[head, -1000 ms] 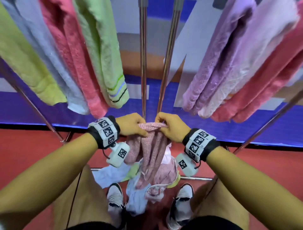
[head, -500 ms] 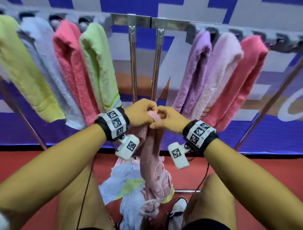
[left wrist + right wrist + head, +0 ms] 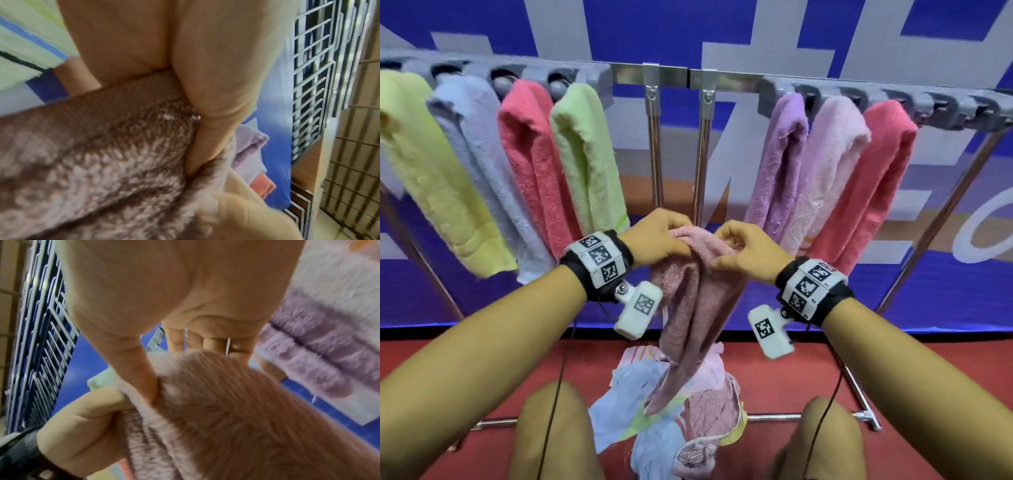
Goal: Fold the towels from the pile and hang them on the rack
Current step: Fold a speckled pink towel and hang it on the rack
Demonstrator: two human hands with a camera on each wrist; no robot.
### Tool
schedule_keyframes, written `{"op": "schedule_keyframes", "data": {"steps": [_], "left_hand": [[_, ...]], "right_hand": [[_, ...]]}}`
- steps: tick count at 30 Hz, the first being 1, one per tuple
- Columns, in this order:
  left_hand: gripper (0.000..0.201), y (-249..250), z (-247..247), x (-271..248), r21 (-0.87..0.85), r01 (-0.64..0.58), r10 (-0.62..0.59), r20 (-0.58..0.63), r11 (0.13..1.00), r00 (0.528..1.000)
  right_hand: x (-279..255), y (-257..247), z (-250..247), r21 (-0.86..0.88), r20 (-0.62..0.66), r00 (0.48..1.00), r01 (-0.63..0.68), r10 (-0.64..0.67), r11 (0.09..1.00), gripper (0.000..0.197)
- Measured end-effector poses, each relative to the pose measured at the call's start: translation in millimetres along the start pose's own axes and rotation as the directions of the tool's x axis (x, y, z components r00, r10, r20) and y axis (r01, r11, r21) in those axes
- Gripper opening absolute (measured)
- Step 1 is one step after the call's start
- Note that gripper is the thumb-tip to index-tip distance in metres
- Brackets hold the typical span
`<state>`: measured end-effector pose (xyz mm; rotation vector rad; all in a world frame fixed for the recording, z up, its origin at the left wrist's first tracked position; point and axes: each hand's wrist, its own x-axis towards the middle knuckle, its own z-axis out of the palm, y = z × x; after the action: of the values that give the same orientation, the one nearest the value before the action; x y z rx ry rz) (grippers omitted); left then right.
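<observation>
A dusty-pink towel (image 3: 695, 308) hangs folded from both my hands in front of the rack. My left hand (image 3: 657, 238) grips its top fold on the left, thumb pressed into the cloth (image 3: 123, 146). On the right, my right hand (image 3: 743, 250) pinches the same fold, thumb on the towel (image 3: 226, 410). The towel's lower end dangles over the pile (image 3: 671, 428) of mixed towels on the floor. The rack's top bar (image 3: 678, 77) runs across above, with several towels hung left and right and a bare gap in the middle.
Two chrome uprights (image 3: 654, 154) stand in the gap behind my hands. Slanted rack legs (image 3: 935, 222) run down at both sides, and a low crossbar (image 3: 808, 417) lies on the red floor. A blue and grey banner (image 3: 722, 31) backs the rack.
Both hands have lifted the pink towel up from the pile toward the rack and kept their hold. The view has tilted up, so the rack's top bar shows.
</observation>
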<state>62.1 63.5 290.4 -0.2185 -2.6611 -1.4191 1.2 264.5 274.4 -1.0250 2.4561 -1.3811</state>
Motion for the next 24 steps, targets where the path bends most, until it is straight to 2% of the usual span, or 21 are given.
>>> {"op": "schedule_keyframes", "data": {"steps": [2,4,8,10,12,13,14,16,18,19,20,23,24], "left_hand": [[0.027,10,7,6,0.024,-0.078,0.077,0.045,0.997,0.996],[0.034,11,10,12,0.011,-0.109,0.109,0.033,0.994,0.994],[0.047,6,10,13,-0.124,-0.027,0.012,-0.121,0.992,0.993],[0.041,2,6,6,-0.136,0.034,-0.042,-0.062,0.990,0.997],[0.027,-7,-1,1,-0.025,0.083,-0.081,0.082,0.996,0.993],[0.021,-9,-3,-1,0.004,0.089,-0.089,0.116,0.996,0.989],[0.019,-10,-6,-2,-0.019,0.088,-0.085,0.118,0.996,0.989],[0.024,-9,-9,0,-0.125,0.067,-0.057,0.077,0.990,0.995],[0.026,-2,-8,1,-0.124,0.014,-0.007,0.062,0.992,0.998],[0.024,2,-7,3,-0.104,-0.002,0.011,0.082,0.995,0.997],[0.021,4,-4,4,-0.094,-0.016,0.025,0.095,0.995,0.995],[0.005,4,-4,7,-0.094,-0.031,0.035,0.042,0.995,0.999],[0.013,2,-7,8,-0.075,-0.023,0.024,0.012,0.997,1.000]], "right_hand": [[4,-8,7,0.057,0.026,1.000,0.010,-0.011,0.998,0.043],[7,-17,11,0.075,0.028,1.000,0.007,-0.009,0.997,0.046],[7,-26,1,0.023,-0.010,1.000,0.002,-0.002,1.000,0.025],[6,-29,-1,0.090,-0.124,0.992,0.017,-0.006,0.996,0.031],[7,-26,-3,0.193,-0.242,0.970,0.037,0.011,0.981,0.036],[8,-23,-4,0.213,-0.273,0.962,0.038,0.022,0.976,0.037],[9,-20,-6,0.203,-0.273,0.961,0.027,0.030,0.979,0.037],[8,-18,-7,0.157,-0.179,0.983,-0.002,0.030,0.988,0.031],[8,-21,-5,0.108,-0.043,0.998,-0.032,0.036,0.994,0.034],[8,-23,-3,0.096,-0.016,0.999,-0.039,0.041,0.995,0.038],[8,-25,0,0.106,-0.010,0.999,-0.035,0.036,0.994,0.038],[11,-32,1,0.111,-0.069,0.997,0.044,-0.036,0.993,0.009],[12,-33,-2,0.068,-0.107,0.993,0.063,-0.055,0.996,0.003]]}}
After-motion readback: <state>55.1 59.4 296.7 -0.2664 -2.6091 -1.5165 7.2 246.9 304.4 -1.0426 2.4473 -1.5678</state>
